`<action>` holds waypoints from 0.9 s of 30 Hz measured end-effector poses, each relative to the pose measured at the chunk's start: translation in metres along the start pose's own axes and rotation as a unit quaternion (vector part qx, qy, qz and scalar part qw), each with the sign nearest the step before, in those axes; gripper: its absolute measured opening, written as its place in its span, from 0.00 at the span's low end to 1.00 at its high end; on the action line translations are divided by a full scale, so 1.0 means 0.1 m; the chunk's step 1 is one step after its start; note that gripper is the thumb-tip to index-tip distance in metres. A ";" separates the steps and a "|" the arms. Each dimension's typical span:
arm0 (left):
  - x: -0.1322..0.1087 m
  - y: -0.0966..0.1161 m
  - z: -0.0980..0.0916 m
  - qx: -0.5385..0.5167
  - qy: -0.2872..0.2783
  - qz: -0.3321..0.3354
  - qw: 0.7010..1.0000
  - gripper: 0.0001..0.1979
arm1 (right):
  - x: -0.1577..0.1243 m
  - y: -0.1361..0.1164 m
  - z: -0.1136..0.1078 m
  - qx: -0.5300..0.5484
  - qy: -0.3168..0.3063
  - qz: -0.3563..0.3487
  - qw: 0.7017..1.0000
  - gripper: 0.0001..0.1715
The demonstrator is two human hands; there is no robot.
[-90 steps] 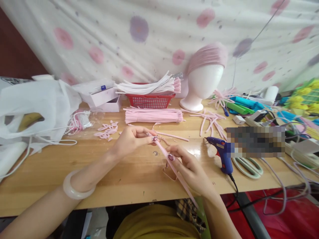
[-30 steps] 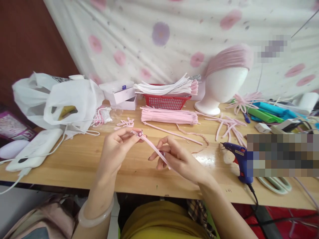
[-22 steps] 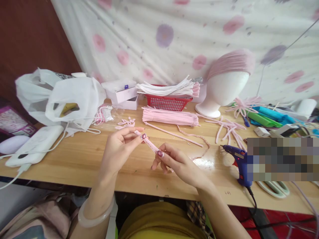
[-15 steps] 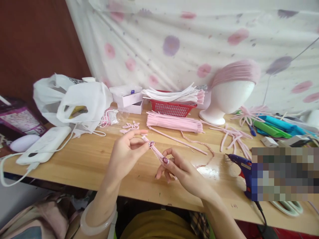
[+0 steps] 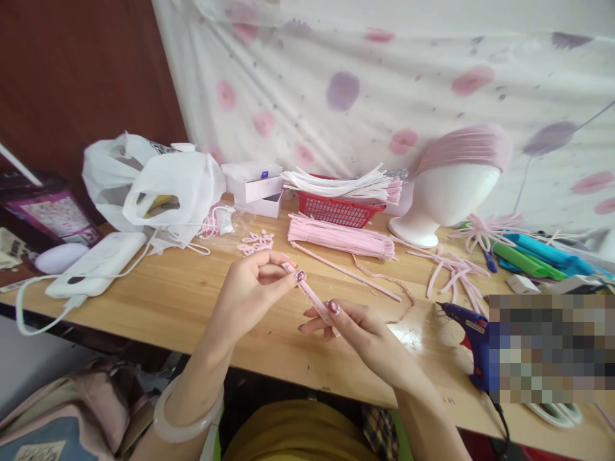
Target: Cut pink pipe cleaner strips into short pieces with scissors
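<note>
Between my two hands a short length of pink tape measure [image 5: 313, 297] is held taut, slanting down to the right; small marks run along it. My left hand [image 5: 250, 291] pinches its upper end between thumb and fingers. Lower down, my right hand [image 5: 358, 326] grips it with thumb on top and fingers beneath. A thin wavy pink tail [image 5: 406, 291] lies on the table and runs toward my right hand, where the join is hidden. Just beyond my hands lie a single pink pipe cleaner [image 5: 346, 272] and a thick bundle of pink pipe cleaners [image 5: 341, 237].
Small pink loops [image 5: 256, 243] lie beyond my left hand. Behind stand a red basket [image 5: 339, 210] of white pipe cleaners and a foam head [image 5: 446, 195] with a pink cap. At right lies a blue glue gun [image 5: 468, 326]; at left, a white power strip [image 5: 96, 266] and plastic bag [image 5: 168, 186].
My right hand has slid slightly down and right along the strip, so more of it shows between my hands. The view has shifted a little left.
</note>
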State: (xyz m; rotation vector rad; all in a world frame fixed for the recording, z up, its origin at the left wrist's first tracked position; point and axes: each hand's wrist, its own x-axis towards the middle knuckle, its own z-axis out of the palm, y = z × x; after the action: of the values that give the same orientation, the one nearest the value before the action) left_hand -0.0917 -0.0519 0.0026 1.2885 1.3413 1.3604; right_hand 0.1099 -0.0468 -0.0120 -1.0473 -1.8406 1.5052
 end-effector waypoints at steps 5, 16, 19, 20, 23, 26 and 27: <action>0.14 0.04 0.02 -0.001 -0.020 0.023 1.000 0.09 | -0.01 0.00 -0.07 0.080 0.006 0.024 0.997 0.25; 0.32 0.24 0.17 0.027 -0.052 0.062 0.996 0.05 | -0.03 -0.01 -0.15 0.206 0.004 0.018 0.978 0.18; 0.33 0.24 0.17 0.032 -0.057 0.064 0.996 0.04 | -0.04 -0.02 -0.15 0.218 0.006 0.024 0.976 0.16; 0.33 0.25 0.17 0.032 -0.058 0.063 0.996 0.04 | -0.04 -0.03 -0.14 0.220 0.009 0.027 0.975 0.16; 0.35 0.25 0.16 0.026 -0.063 0.054 0.996 0.05 | -0.05 -0.03 -0.14 0.222 0.011 0.023 0.975 0.16; 0.38 0.25 0.16 0.011 -0.079 0.039 0.996 0.05 | -0.06 -0.01 -0.14 0.218 0.004 0.015 0.976 0.15; 0.39 0.24 0.16 0.003 -0.086 0.034 0.996 0.06 | -0.06 -0.01 -0.15 0.215 0.000 0.013 0.976 0.15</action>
State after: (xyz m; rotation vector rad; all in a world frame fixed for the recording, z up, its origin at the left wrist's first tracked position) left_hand -0.0789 -0.0138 0.0298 1.4326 1.1952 1.2596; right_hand 0.1248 -0.0436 -0.0076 -0.8603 -1.4095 1.8107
